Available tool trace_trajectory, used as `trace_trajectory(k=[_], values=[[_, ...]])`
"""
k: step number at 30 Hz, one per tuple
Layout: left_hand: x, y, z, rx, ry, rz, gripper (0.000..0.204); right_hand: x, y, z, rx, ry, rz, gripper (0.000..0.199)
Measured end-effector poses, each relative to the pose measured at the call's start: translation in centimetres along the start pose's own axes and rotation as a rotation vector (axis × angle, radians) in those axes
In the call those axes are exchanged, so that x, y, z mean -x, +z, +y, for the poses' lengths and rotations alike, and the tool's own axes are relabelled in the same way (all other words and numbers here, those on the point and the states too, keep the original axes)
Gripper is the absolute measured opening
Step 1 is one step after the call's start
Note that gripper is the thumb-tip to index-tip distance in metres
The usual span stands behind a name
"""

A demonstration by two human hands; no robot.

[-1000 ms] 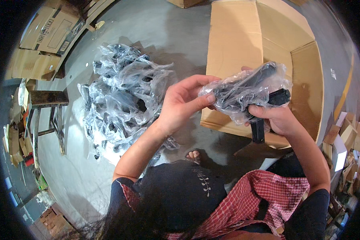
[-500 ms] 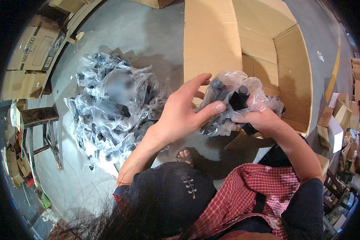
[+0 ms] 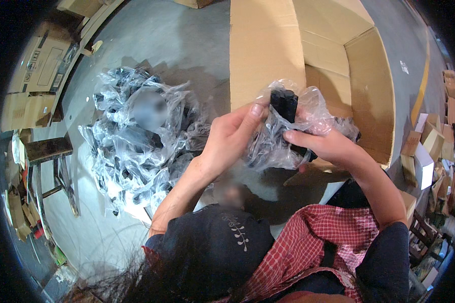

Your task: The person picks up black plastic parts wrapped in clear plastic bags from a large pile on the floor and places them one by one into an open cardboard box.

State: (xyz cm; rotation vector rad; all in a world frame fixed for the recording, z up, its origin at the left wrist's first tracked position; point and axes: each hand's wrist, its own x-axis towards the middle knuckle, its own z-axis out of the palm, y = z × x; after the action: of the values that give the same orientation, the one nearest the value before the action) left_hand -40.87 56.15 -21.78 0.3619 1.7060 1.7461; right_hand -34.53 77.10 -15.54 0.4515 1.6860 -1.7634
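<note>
In front of me is a clear plastic bag (image 3: 273, 151) with black parts (image 3: 284, 104) in it; their exact kind is hard to make out. My left hand (image 3: 228, 135) is closed on the bag's left edge, thumb on top. On the other side my right hand (image 3: 331, 146) is closed round the bag and its parts, thumb across the front and the other fingers partly hidden behind the plastic. Both hands are just before an open cardboard box (image 3: 268, 55). More bagged black parts lie in a heap (image 3: 129, 144) on the floor to my left.
A dark wooden stool (image 3: 48, 149) stands at the far left, below stacked cartons (image 3: 45, 63). Cardboard pieces (image 3: 424, 146) and other clutter line the right side. A yellow line (image 3: 419, 103) runs along the floor beyond the box.
My left hand has gone from spread fingers to a grip on the bag's edge. The black parts now stand upright and show more plainly at the top of the plastic.
</note>
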Motion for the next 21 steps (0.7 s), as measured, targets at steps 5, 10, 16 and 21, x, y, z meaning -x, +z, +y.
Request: trace_trajectory(k=[5, 10, 16, 21], values=[[-0.4, 1.1, 1.6, -0.265, 0.088, -0.224, 0.056, -1.9, -4.2, 4.3, 0.468, -0.32, 0.265, 0.038], [-1.7, 2.6, 1.1, -0.406, 0.179, -0.098, 0.063, 0.0, -5.3, -0.1, 0.596, -0.252, 0.283, 0.027], [-4.5, 6.6, 4.9, -0.431, 0.1, -0.146, 0.055, 1.1, -9.3, -1.7, 0.411, -0.38, 0.29, 0.029], [-5.4, 7.8, 2.2, -0.27, 0.372, -0.128, 0.05, -0.1, -14.5, -0.9, 0.421, -0.365, 0.365, 0.031]])
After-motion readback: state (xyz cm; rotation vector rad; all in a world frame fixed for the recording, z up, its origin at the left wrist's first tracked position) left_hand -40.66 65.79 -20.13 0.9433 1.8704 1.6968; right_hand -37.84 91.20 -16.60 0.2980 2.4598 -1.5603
